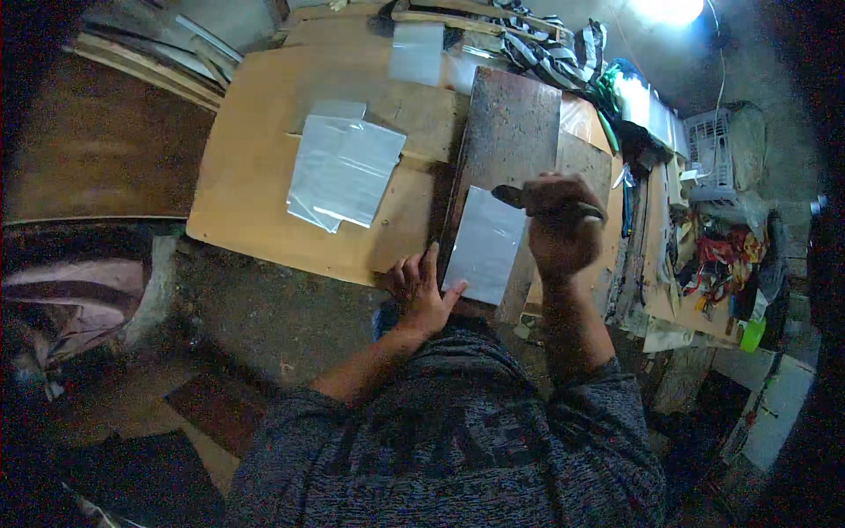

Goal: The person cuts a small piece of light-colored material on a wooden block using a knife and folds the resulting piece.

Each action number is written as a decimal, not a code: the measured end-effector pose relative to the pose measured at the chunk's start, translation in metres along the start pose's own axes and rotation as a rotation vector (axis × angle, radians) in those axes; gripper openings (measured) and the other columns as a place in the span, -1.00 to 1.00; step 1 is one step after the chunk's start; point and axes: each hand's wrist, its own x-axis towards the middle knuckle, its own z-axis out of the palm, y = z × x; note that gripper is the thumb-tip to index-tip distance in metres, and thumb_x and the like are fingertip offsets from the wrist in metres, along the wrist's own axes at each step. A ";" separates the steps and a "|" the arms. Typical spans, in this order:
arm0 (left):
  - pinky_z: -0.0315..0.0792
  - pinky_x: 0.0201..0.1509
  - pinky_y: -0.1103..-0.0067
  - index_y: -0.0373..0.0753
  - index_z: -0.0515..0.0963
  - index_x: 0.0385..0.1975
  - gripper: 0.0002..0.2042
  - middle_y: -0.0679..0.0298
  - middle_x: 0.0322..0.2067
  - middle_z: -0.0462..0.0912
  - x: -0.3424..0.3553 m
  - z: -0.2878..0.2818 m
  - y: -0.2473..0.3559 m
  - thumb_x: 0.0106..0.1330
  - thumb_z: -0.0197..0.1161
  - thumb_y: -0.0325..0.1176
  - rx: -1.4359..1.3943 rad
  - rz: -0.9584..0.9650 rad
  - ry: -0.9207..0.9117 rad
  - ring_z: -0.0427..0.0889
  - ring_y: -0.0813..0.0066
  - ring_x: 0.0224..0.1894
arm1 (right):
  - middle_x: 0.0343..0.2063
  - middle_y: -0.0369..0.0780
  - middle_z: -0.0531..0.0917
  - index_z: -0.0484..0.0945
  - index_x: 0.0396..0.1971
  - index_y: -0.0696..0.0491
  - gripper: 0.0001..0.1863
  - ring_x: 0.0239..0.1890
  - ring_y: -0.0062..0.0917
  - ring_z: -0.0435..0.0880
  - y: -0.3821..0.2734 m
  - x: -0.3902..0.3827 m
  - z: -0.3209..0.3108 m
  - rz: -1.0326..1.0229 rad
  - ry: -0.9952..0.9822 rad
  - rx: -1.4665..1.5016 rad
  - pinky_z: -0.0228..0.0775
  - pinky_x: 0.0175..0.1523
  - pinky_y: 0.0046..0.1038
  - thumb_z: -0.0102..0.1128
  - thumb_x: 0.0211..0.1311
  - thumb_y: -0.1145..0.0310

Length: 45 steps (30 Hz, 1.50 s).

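My left hand point(423, 295) lies at the near left edge of a dark wooden board point(515, 114). Its fingers are spread, with the thumb on the near corner of a whitish plastic sheet point(484, 246). That sheet rests flat on the board. Above its far right part, my right hand point(563, 220) is closed around a dark tool point(508, 195). The tool's rounded dark end points left over the sheet; the fist hides most of the rest, so its exact kind cannot be made out. A loose stack of similar plastic sheets point(345, 167) lies on the tabletop left of the board.
The tan tabletop point(255, 114) extends left and far. Black-and-white striped cloth point(563, 53) is heaped at the back. To the right are a white plastic basket point(709, 150), a tangle of red and yellow strips point(726, 260) and a bright green item point(753, 334). A lamp point(667, 7) glows above.
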 end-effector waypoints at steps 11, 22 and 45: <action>-0.04 0.22 0.10 -0.24 0.14 0.23 -0.22 -0.01 0.02 0.23 0.000 0.012 -0.006 0.12 0.13 0.19 0.024 0.054 0.044 0.12 0.00 0.10 | -0.59 -0.16 0.41 0.42 -0.43 0.22 -0.40 -0.53 -0.41 0.34 -0.016 -0.011 -0.018 -0.027 0.051 -0.150 0.16 -0.36 -0.38 0.01 0.11 -0.16; -0.09 0.21 0.11 -0.13 0.14 0.24 -0.21 0.04 0.05 0.17 -0.002 0.020 -0.011 0.07 0.19 0.16 -0.015 0.032 0.066 0.08 0.03 0.11 | -0.59 -0.18 0.49 0.50 -0.48 0.28 -0.36 -0.59 -0.49 0.46 -0.020 -0.015 -0.034 -0.039 0.123 -0.152 0.28 -0.50 -0.49 0.13 0.08 -0.15; 0.01 0.15 0.10 -0.18 0.29 0.12 -0.33 0.08 -0.02 0.29 -0.003 0.022 -0.016 0.04 0.29 0.02 0.054 0.026 0.148 0.18 0.04 0.06 | -0.46 -0.14 0.50 0.48 -0.12 0.17 -0.42 -0.45 -0.36 0.44 -0.056 -0.073 -0.050 -0.024 0.071 -0.072 0.28 -0.36 -0.32 0.12 0.12 -0.07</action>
